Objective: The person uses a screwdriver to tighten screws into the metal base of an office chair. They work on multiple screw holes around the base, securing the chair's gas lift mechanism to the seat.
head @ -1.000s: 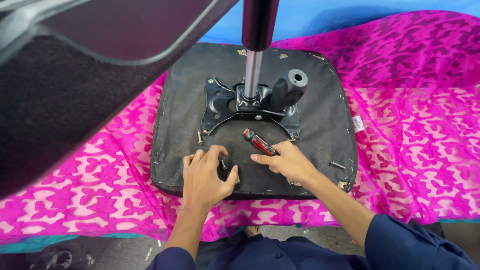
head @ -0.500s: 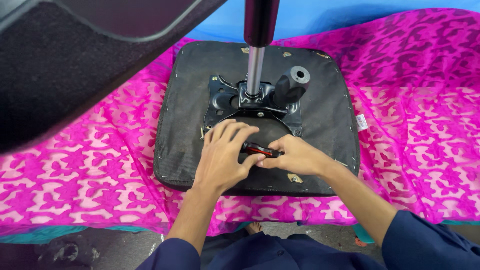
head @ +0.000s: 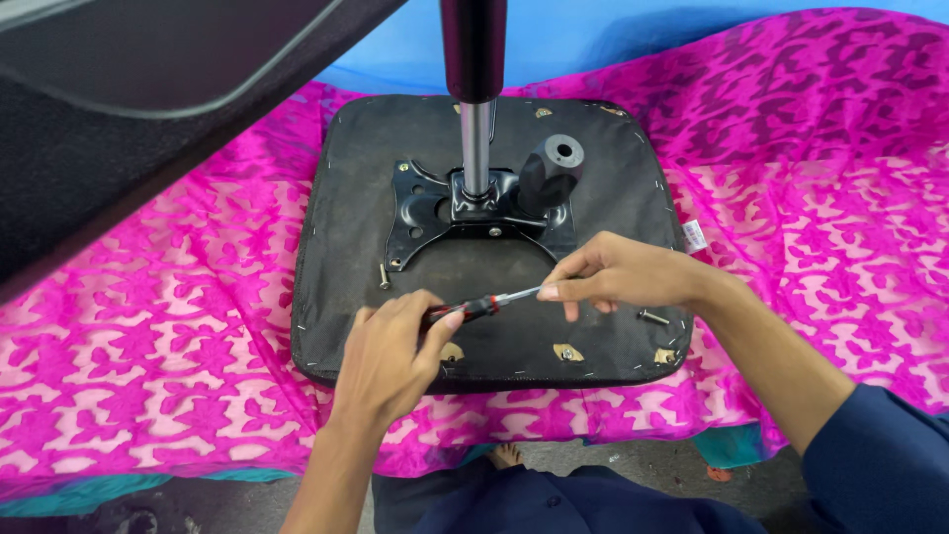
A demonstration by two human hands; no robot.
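Black seat base (head: 336,227), two hands, one screwdriver (head: 481,305).
Left hand (head: 390,356) grips the red-and-black handle; right hand (head: 618,277) pinches its metal tip, above the seat base. Two loose screws (head: 652,317) lie nearby.

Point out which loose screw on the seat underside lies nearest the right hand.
The screw just below the right hand, near the seat base's right edge. The other screw lies far off, by the metal bracket's left corner.

Furniture repair spot: upturned chair seat (head: 494,237) on pink cloth (head: 158,376)
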